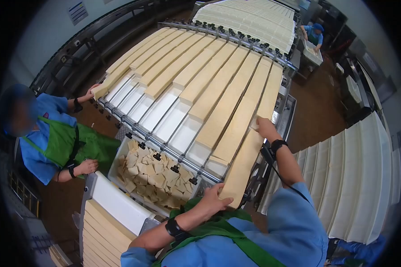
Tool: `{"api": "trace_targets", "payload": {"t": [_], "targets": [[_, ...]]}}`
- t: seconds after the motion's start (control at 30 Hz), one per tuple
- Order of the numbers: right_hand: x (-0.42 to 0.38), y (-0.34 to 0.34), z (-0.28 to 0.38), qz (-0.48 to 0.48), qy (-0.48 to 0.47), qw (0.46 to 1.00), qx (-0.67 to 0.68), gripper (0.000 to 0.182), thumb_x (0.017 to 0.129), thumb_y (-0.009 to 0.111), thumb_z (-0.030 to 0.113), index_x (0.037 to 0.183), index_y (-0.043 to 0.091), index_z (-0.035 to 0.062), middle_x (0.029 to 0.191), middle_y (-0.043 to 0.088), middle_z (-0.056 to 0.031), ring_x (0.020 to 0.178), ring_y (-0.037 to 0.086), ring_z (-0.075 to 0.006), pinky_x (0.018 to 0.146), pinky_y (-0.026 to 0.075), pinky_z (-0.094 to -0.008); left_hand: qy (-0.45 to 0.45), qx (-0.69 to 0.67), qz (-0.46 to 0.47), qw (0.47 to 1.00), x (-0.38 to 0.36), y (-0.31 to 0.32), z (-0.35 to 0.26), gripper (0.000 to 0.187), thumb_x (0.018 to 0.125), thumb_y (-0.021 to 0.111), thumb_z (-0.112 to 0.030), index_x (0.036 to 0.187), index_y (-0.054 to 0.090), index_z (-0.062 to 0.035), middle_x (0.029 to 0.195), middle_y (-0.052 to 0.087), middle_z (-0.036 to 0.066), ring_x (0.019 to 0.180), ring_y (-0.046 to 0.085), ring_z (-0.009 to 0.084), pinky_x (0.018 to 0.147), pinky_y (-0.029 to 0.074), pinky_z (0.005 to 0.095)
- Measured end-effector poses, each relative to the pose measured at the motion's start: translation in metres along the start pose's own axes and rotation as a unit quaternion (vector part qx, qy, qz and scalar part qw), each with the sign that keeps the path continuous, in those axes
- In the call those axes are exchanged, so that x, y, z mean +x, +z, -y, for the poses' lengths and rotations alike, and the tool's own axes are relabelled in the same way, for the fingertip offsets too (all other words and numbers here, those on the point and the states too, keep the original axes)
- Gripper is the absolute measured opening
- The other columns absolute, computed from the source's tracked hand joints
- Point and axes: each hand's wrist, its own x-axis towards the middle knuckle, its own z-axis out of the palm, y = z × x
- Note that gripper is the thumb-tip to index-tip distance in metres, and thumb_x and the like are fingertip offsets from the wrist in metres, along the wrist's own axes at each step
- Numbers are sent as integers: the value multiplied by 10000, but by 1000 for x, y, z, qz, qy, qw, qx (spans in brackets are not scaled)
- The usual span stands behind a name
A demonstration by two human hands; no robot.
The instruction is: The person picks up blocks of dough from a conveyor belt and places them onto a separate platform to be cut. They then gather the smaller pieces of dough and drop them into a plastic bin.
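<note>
1. Slab (241, 171), long and pale, stretches between the left hand (213, 201) and right hand (266, 129) of the worker before me.
2. Both are clamped on it, left near, right far.
3. Left of the right hand lie similar strips (225, 100).
4. Left of the left hand, a bin (138, 196) holds flat pieces (156, 171).

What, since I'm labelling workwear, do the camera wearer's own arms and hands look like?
The left hand and right hand are gloveless. Short blue sleeves cover the upper arms. A black band circles each wrist, and a thin black cable runs along the right arm.
</note>
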Motion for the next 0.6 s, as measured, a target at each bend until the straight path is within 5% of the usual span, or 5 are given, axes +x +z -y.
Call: {"api": "trace_targets", "payload": {"t": [0.17, 0.3, 0.37, 0.6], "targets": [[-3, -18, 19, -107, -38, 990, -86, 254, 831, 737, 79, 1053, 632, 14, 984, 733, -220, 961, 729, -405, 806, 599, -465, 24, -1, 0, 1000, 8, -2, -5, 732, 912, 799, -212, 1501, 420, -3, 1371, 351, 215, 1079, 632, 289, 823, 645, 318], [-2, -6, 8, -74, -75, 972, -211, 239, 841, 717, 110, 1048, 631, 26, 948, 729, -182, 932, 740, -362, 767, 596, -464, 27, -5, -4, 1000, 8, 3, 6, 733, 913, 797, -217, 1500, 416, 4, 1356, 356, 214, 1053, 636, 281, 802, 644, 317], [-9, -17, 18, -141, -117, 943, -277, 146, 902, 620, 101, 1046, 640, 87, 901, 729, -143, 867, 752, -285, 702, 596, -420, 28, -4, -7, 1000, 8, 3, 4, 730, 914, 797, -225, 1493, 418, 6, 1339, 364, 216, 1009, 638, 270, 774, 641, 313], [-12, -25, 18, -157, -61, 955, -243, 75, 912, 593, 99, 984, 615, 109, 1013, 695, -98, 952, 712, -275, 782, 566, -405, 58, 14, -41, 997, 24, 9, 6, 667, 920, 777, -206, 1459, 452, 13, 1323, 379, 222, 961, 637, 247, 731, 634, 294]]}}
